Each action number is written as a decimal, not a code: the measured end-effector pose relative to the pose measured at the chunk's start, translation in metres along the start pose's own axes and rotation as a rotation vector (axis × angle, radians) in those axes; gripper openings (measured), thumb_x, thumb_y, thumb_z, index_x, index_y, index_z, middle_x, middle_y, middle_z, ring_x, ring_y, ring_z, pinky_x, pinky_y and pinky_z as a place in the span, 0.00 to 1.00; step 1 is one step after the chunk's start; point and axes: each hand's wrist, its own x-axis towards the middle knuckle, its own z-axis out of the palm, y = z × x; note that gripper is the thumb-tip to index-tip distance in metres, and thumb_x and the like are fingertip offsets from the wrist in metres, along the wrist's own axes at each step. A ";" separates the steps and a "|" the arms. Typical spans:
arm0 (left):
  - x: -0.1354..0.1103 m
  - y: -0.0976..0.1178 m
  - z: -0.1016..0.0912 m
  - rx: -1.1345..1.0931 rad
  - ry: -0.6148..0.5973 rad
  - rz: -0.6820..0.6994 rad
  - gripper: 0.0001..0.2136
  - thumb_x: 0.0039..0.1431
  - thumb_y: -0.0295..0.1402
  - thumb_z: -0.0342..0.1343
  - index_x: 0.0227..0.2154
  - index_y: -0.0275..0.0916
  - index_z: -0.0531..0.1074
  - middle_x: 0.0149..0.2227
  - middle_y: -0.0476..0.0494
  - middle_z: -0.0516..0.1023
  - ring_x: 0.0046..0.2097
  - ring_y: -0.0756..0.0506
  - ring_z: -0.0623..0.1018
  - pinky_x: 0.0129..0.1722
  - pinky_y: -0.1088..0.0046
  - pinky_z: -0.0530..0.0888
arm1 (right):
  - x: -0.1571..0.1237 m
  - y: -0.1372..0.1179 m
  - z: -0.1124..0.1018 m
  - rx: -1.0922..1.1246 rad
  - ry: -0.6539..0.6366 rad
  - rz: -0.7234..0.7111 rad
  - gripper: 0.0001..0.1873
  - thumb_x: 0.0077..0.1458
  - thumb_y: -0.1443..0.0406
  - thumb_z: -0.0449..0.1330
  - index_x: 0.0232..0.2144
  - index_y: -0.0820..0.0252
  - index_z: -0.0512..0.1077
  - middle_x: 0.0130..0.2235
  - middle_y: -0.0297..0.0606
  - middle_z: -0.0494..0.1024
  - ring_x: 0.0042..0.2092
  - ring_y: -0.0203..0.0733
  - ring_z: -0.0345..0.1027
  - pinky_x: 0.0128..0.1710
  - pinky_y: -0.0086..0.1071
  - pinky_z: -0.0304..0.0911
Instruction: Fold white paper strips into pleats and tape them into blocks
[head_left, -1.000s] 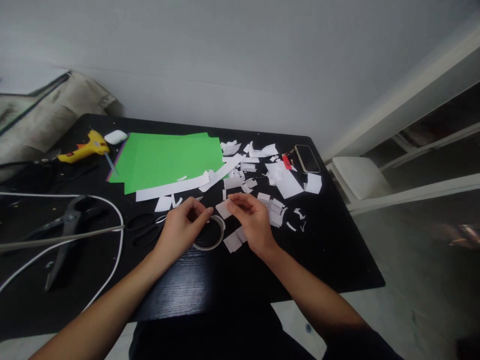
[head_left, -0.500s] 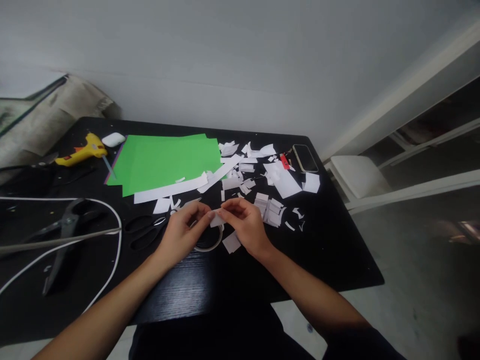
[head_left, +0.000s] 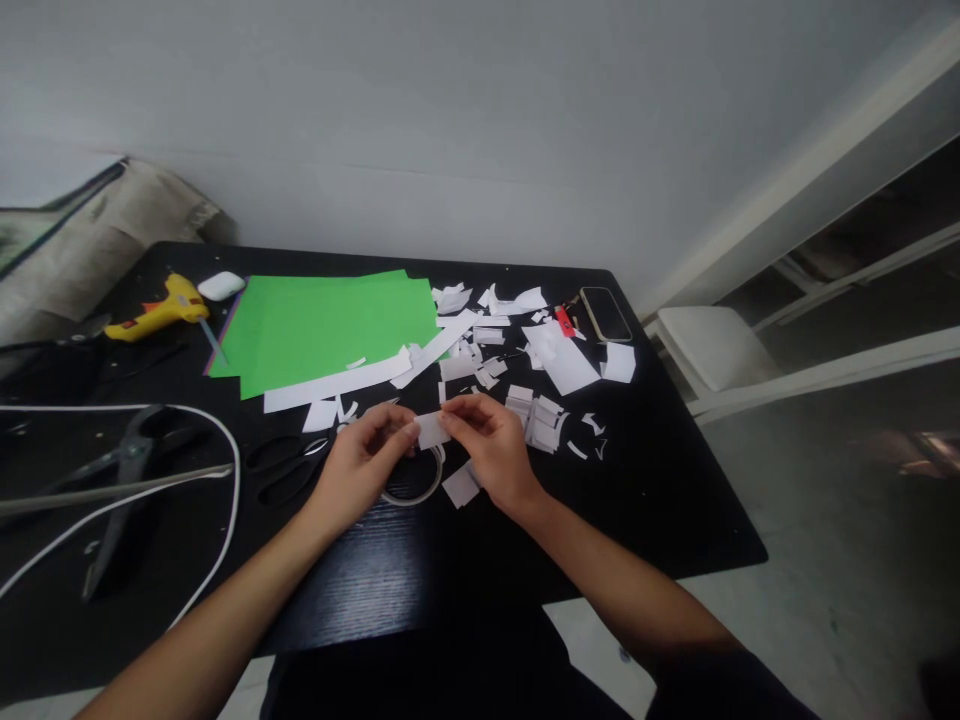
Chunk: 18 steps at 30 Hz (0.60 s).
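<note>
Both hands meet over the middle of the black table [head_left: 660, 500]. My left hand [head_left: 358, 468] and my right hand [head_left: 491, 445] each pinch one end of a small white paper piece [head_left: 433, 428], held just above a roll of tape [head_left: 414, 487] lying flat on the table. A white scrap [head_left: 460, 486] lies beside my right wrist. Black scissors [head_left: 289, 462] lie left of my left hand.
Green paper sheets [head_left: 330, 325] and a long white strip [head_left: 337, 381] lie behind. Several white scraps [head_left: 540, 420] are scattered to the right, near a phone [head_left: 606, 313]. A yellow glue gun [head_left: 155, 309], pliers [head_left: 120, 470] and a white cable [head_left: 225, 470] sit left. A white chair [head_left: 712, 345] stands right.
My right hand picked a white paper piece off the table and brought it to my left hand; both now pinch it above the tape roll.
</note>
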 end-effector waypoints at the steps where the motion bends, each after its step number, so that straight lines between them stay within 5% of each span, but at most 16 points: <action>1: 0.000 0.000 0.000 0.004 -0.001 -0.004 0.12 0.62 0.43 0.60 0.35 0.38 0.76 0.27 0.49 0.77 0.30 0.48 0.76 0.32 0.73 0.72 | 0.000 0.000 0.000 -0.010 -0.001 -0.011 0.08 0.50 0.62 0.71 0.34 0.56 0.80 0.38 0.37 0.84 0.41 0.42 0.79 0.45 0.37 0.76; 5: -0.001 -0.001 -0.001 0.032 -0.001 0.016 0.12 0.61 0.43 0.60 0.34 0.38 0.76 0.26 0.49 0.77 0.29 0.48 0.76 0.31 0.73 0.72 | -0.002 0.001 -0.001 -0.125 -0.007 -0.111 0.07 0.54 0.62 0.70 0.36 0.56 0.79 0.37 0.37 0.83 0.39 0.42 0.79 0.42 0.36 0.76; 11: -0.004 -0.005 0.000 0.184 0.044 0.165 0.09 0.62 0.39 0.61 0.34 0.38 0.79 0.29 0.47 0.80 0.30 0.48 0.78 0.32 0.73 0.73 | -0.008 -0.002 -0.002 -0.606 -0.009 -0.575 0.04 0.63 0.65 0.64 0.34 0.55 0.78 0.37 0.40 0.81 0.43 0.45 0.76 0.46 0.41 0.73; 18: -0.004 -0.010 -0.001 0.343 0.055 0.270 0.08 0.64 0.37 0.60 0.37 0.39 0.80 0.32 0.46 0.84 0.32 0.47 0.81 0.34 0.72 0.75 | -0.010 0.005 -0.005 -0.719 -0.082 -0.600 0.08 0.67 0.65 0.60 0.40 0.54 0.80 0.40 0.41 0.84 0.43 0.46 0.79 0.47 0.41 0.75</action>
